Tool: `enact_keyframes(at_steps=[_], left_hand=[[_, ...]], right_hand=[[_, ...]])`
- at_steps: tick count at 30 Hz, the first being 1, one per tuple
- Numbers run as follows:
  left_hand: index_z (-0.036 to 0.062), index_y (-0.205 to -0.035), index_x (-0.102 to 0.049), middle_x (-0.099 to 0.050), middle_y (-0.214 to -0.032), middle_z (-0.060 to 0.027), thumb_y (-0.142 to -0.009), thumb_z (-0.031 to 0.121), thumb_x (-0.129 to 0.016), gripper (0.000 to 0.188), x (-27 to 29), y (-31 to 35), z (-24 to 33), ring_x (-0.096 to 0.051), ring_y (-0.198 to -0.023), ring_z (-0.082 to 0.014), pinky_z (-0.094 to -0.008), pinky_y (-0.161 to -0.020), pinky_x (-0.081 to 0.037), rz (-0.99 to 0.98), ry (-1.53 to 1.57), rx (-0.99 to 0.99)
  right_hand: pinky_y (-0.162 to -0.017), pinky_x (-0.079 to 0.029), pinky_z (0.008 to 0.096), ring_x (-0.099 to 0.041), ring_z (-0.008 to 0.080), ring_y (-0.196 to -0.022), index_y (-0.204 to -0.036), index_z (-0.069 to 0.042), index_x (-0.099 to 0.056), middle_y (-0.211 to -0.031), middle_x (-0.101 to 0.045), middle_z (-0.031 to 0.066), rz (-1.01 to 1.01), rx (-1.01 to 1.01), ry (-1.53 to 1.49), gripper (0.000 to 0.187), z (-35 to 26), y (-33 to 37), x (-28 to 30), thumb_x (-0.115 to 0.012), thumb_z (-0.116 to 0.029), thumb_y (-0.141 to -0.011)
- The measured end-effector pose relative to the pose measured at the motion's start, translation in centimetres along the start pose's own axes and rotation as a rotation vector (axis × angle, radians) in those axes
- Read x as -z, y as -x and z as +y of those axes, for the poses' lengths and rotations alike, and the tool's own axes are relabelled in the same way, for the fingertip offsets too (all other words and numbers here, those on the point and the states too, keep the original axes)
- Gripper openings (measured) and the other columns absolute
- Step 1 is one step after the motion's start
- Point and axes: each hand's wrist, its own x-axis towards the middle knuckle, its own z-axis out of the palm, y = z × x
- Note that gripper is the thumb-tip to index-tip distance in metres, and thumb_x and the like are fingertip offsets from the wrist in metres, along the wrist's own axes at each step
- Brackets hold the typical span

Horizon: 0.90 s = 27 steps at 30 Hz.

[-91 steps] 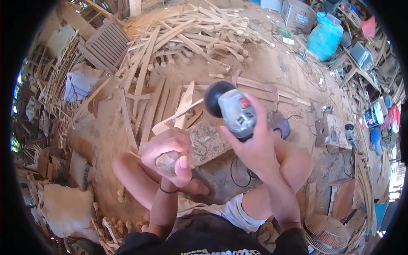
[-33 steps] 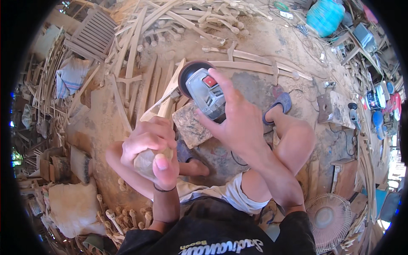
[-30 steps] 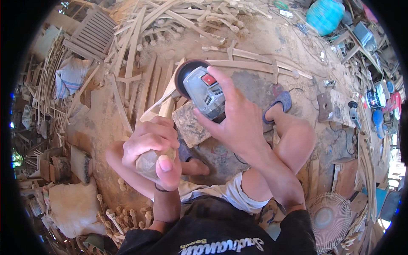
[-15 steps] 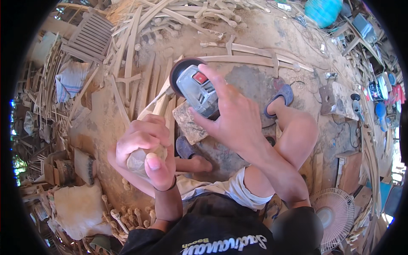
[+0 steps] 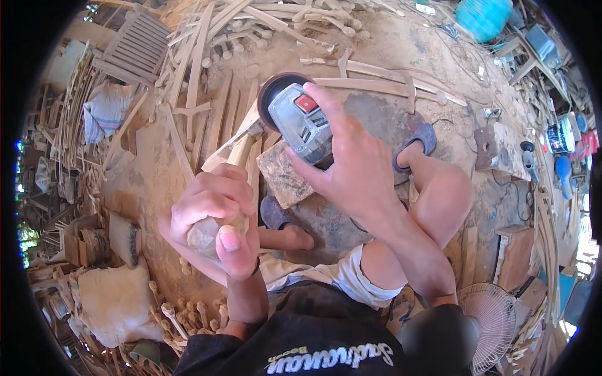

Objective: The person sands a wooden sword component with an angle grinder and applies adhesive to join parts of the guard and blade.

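Observation:
My left hand (image 5: 218,197) is closed around the grip of a carved wooden sword (image 5: 241,148). Its rounded pommel sticks out toward me below the fingers, and the blade points away, partly hidden beneath the grinder. My right hand (image 5: 360,166) grips an angle grinder (image 5: 295,138) with a grey head, a red label and a dark round disc. That disc sits over the sword near its crossguard; whether they touch I cannot tell. Beside the sword, under the grinder, lies a rough block (image 5: 283,178).
Several wooden swords (image 5: 376,86) lie on the dusty floor ahead, with more piled at the far left. A slatted wooden piece (image 5: 133,47) stands left. A second grinder (image 5: 528,160) rests by a block at right. A fan (image 5: 486,329) stands near my right elbow.
The grinder in my right hand has shifted slightly up and to the right. My left hand keeps its hold on the sword, almost unmoved. The whole view has shifted a little.

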Motion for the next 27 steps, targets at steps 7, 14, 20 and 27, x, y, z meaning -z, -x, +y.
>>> enact_keyframes(at_steps=[7,14,20,27], left_hand=[[0.0046,-0.104,-0.057,-0.059,-0.080,-0.0115,-0.100,0.037,-0.072,0.036,0.42,-0.06,-0.19,-0.051,-0.062,-0.0191,-0.0396,-0.065,-0.043,-0.110,0.012,-0.018],[0.0070,-0.109,-0.057,-0.057,-0.083,-0.0105,-0.101,0.035,-0.069,0.031,0.55,0.19,-0.36,-0.049,-0.062,-0.0172,-0.0386,-0.066,-0.040,-0.138,0.017,-0.018],[0.0072,-0.110,-0.057,-0.057,-0.084,-0.0103,-0.102,0.037,-0.069,0.033,0.63,-0.10,-0.29,-0.050,-0.064,-0.0170,-0.0385,-0.066,-0.040,-0.149,0.016,-0.021],[0.0068,-0.109,-0.057,-0.058,-0.083,-0.0108,-0.101,0.037,-0.070,0.033,0.06,0.03,-0.05,-0.050,-0.064,-0.0182,-0.0386,-0.067,-0.040,-0.121,-0.016,-0.003]], right_hand=[[-0.086,-0.063,0.0492,-0.077,0.0406,-0.106,-0.162,-0.023,-0.045,-0.125,-0.076,0.0191,-0.080,-0.095,0.023,0.084,-0.35,-0.01,0.37,-0.086,-0.038,-0.090],[-0.089,-0.062,0.0486,-0.077,0.0410,-0.107,-0.162,-0.023,-0.045,-0.126,-0.076,0.0200,-0.085,-0.078,-0.025,0.085,-0.67,0.09,0.31,-0.087,-0.036,-0.089],[-0.090,-0.063,0.0488,-0.077,0.0411,-0.109,-0.160,-0.021,-0.048,-0.126,-0.076,0.0194,-0.046,-0.084,-0.019,0.083,-0.13,0.08,0.43,-0.088,-0.034,-0.089],[-0.083,-0.062,0.0493,-0.076,0.0419,-0.099,-0.162,-0.021,-0.045,-0.118,-0.074,0.0217,-0.042,-0.044,-0.027,0.086,-0.40,0.38,0.11,-0.088,-0.036,-0.088]])
